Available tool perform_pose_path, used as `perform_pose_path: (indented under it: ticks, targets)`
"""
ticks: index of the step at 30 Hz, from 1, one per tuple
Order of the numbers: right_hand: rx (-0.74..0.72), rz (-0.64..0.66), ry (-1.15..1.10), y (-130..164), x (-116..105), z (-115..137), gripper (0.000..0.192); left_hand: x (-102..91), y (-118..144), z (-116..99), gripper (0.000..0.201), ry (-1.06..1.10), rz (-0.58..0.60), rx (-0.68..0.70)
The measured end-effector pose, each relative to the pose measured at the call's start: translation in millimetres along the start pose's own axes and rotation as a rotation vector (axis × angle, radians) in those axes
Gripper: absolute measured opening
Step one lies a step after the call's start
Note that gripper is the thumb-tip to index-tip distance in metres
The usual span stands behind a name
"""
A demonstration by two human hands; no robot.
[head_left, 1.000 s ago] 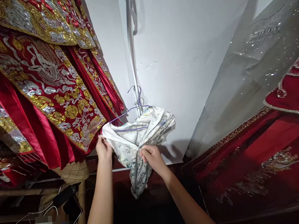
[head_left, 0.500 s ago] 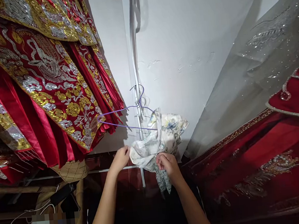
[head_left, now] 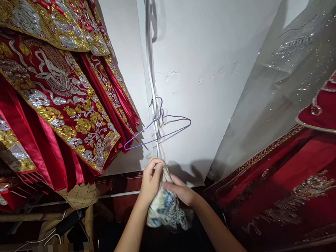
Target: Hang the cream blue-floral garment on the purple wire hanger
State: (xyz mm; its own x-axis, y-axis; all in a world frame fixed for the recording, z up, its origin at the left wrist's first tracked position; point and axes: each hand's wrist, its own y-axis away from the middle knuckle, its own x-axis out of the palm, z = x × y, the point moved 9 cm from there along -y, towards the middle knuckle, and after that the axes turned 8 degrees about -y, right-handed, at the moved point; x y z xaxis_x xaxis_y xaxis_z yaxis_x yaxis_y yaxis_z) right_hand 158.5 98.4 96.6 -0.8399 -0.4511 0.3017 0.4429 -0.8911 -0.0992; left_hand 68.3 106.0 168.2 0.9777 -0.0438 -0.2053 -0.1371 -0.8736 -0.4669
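Observation:
A white garment with blue, yellow and dark floral print (head_left: 162, 209) hangs bunched between my two hands, low in the middle. My left hand (head_left: 153, 176) has its fingers closed on the upper edge of the cloth. From the other side, my right hand (head_left: 180, 189) grips the cloth with its thumb across the front; its fingers are partly hidden behind the fabric. Above both hands, a purple wire hanger (head_left: 160, 137) hangs bare from a hook on a white strap (head_left: 152, 76) against the wall.
Red costumes with gold and silver sequins (head_left: 64, 88) hang at left. On the right are a sheer grey glittery fabric (head_left: 270, 89) and a red beaded garment (head_left: 278, 175). A bamboo stool or frame (head_left: 89, 223) with cables and a dark pouch stands lower left.
The garment has come off the purple hanger and moved down toward me. My left hand has taken hold of its edge, and the hanger has swung to the right.

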Motion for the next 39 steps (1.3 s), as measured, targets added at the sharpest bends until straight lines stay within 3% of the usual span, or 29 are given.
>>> perform_pose_path:
  ticks: [2, 5, 7, 9, 11, 14, 18, 23, 29, 32, 36, 39]
  targets:
    - [-0.052, 0.057, 0.241, -3.6, 1.2, 22.3, 0.029, -8.8, 6.0, 11.0, 0.036, 0.005, 0.032, -0.028]
    - [-0.252, -0.034, 0.504, -21.8, -18.6, 80.5, 0.009, -4.4, 30.4, 36.4, 0.044, -0.071, 0.292, -0.153]
    - [-0.406, -0.216, 0.515, -39.8, -42.4, 119.5, 0.021, -1.5, 51.1, 48.5, 0.043, -0.167, 0.447, -0.22]
    - [-0.478, -0.319, 0.496, -62.7, -59.5, 136.3, 0.04, -5.8, 62.7, 50.3, 0.042, -0.222, 0.482, -0.244]
    - [-0.431, -0.325, 0.518, -88.7, -68.0, 127.1, 0.045, -17.5, 62.4, 42.9, 0.042, -0.254, 0.416, -0.236]
    - [-0.245, -0.301, 0.58, -112.3, -78.1, 86.4, 0.033, -41.5, 52.8, 28.6, 0.04, -0.381, 0.323, -0.208]
    - [-0.116, -0.351, 0.643, -100.2, -97.5, 53.9, 0.027, -72.0, 44.1, 29.0, 0.046, -0.608, 0.408, -0.205]
    - [-0.112, -0.373, 0.675, -63.6, -113.2, 63.3, 0.019, -107.8, 26.4, 46.2, 0.049, -0.86, 0.522, -0.256]
    - [-0.156, -0.464, 0.797, -32.8, -121.9, 93.0, 0.02, -109.6, -28.3, -11.2, 0.035, -0.944, 0.305, 0.073]
    - [-0.17, -0.464, 0.845, -27.7, -118.3, 102.3, 0.02, -115.2, -41.6, -18.0, 0.034, -0.932, 0.225, 0.013]
    - [-0.201, -0.461, 0.9, -25.0, -110.5, 108.7, 0.025, -129.5, -41.2, -4.0, 0.033, -0.953, 0.213, -0.111]
    - [-0.205, -0.457, 0.875, -25.5, -105.3, 105.3, 0.029, -140.8, -43.1, -9.6, 0.033, -0.952, 0.126, -0.068]
